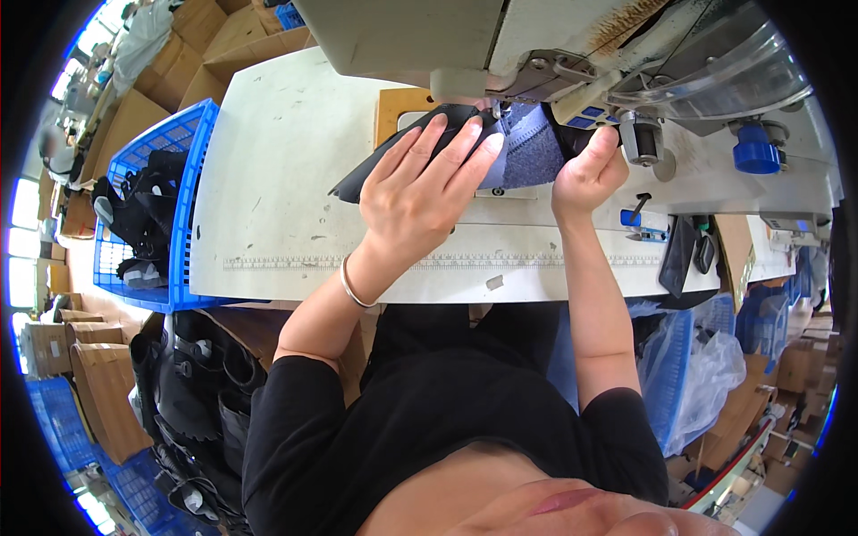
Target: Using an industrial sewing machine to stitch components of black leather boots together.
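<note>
A piece of black and blue-grey fabric (527,154) with stitched seams lies under the head of a sewing machine (420,40). My left hand (416,188) rests flat on its black part, fingers stretched out and a little apart. At the right end of the piece, my right hand (586,177) is closed on the fabric with the thumb uppermost. Its fingertips are hidden, and the needle area is partly covered by the machine and fabric.
The white worktable (277,161) has a printed ruler along its near edge. At left stands a blue plastic basket (198,205) of black pieces. Small tools (645,234) and black pieces (679,255) lie at right. Black items (201,402) are heaped below the table's left end.
</note>
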Motion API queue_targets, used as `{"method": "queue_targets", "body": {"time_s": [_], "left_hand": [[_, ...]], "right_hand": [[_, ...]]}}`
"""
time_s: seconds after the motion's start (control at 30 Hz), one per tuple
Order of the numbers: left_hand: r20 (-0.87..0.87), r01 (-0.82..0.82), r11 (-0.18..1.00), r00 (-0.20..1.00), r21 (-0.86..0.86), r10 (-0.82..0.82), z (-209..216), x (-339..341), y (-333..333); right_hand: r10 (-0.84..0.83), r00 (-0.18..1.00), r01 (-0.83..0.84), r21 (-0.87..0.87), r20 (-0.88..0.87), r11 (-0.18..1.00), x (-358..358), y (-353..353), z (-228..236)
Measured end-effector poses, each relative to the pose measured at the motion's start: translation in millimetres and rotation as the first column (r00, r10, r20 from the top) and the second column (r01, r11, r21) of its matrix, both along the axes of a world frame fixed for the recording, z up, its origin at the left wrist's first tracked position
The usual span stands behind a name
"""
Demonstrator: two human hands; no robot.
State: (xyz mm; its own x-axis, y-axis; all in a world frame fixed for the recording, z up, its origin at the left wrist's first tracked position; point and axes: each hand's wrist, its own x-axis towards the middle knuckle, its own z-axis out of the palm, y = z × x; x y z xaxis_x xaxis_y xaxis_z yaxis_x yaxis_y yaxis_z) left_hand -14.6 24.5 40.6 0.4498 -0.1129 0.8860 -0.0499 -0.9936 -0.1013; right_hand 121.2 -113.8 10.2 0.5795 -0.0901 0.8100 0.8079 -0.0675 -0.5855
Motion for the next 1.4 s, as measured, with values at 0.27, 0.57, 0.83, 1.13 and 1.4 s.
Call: {"method": "queue_targets", "body": {"time_s": [0.27, 0.57, 0.83, 1.13, 1.4], "left_hand": [[0.081, 0.136, 0.990, 0.988, -0.024, -0.134, -6, 8, 15], [0.075, 0.143, 0.989, 0.987, -0.022, -0.141, -6, 11, 17], [0.124, 0.186, 0.983, 0.975, -0.003, -0.184, -11, 17, 23], [0.122, 0.227, 0.973, 0.968, -0.043, -0.221, -12, 16, 23], [0.119, 0.230, 0.973, 0.967, -0.027, -0.226, -10, 17, 26]], "right_hand": [[-0.084, 0.996, 0.084, -0.048, 0.019, 0.995, -5, 0, -3], [-0.050, 0.998, 0.050, -0.005, 0.029, 0.999, -8, 2, 0], [-0.090, 0.995, 0.092, -0.069, 0.036, 0.993, -11, -1, -2], [-0.053, 0.998, 0.053, -0.034, 0.019, 0.998, -10, 2, -1], [-0.053, 0.998, 0.053, -0.027, -0.017, 0.998, -14, 4, 3]]}}
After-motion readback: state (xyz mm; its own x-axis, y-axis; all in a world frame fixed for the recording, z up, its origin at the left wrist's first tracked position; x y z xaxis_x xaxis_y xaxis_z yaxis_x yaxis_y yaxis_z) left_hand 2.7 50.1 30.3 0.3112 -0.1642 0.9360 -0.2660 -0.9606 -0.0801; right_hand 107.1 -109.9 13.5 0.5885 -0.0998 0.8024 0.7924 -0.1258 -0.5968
